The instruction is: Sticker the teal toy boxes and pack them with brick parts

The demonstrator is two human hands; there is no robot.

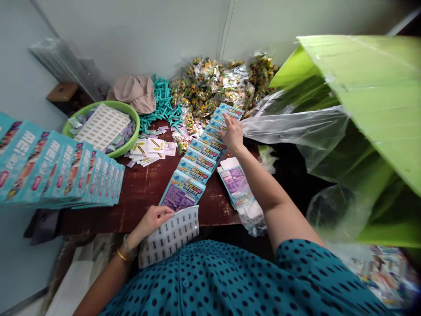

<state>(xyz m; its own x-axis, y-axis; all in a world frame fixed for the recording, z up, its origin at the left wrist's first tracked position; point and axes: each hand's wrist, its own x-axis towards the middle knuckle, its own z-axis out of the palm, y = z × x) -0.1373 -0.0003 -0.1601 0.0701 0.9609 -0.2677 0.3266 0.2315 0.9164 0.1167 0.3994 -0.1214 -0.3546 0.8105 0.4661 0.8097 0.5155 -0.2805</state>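
A white sheet of small printed stickers (174,232) hangs from my left hand (154,221), pinched at its top edge between thumb and fingers. Beyond it, a slanting row of overlapping blue and purple printed boxes (187,186) runs away from me across the table. At the far end of that row, my right hand (233,134) rests on the boxes with its fingers apart, grasping nothing that I can see. Beside my right forearm lies another purple and white box (235,180), over some clear plastic.
Blue boxes (49,171) stand stacked at left. Behind are a green basin (134,145) of small packets, white instruction slips (148,149), teal plastic pieces (162,101) and bags of colourful bits (210,79). A large green carton (371,87) with clear lining crowds the right side.
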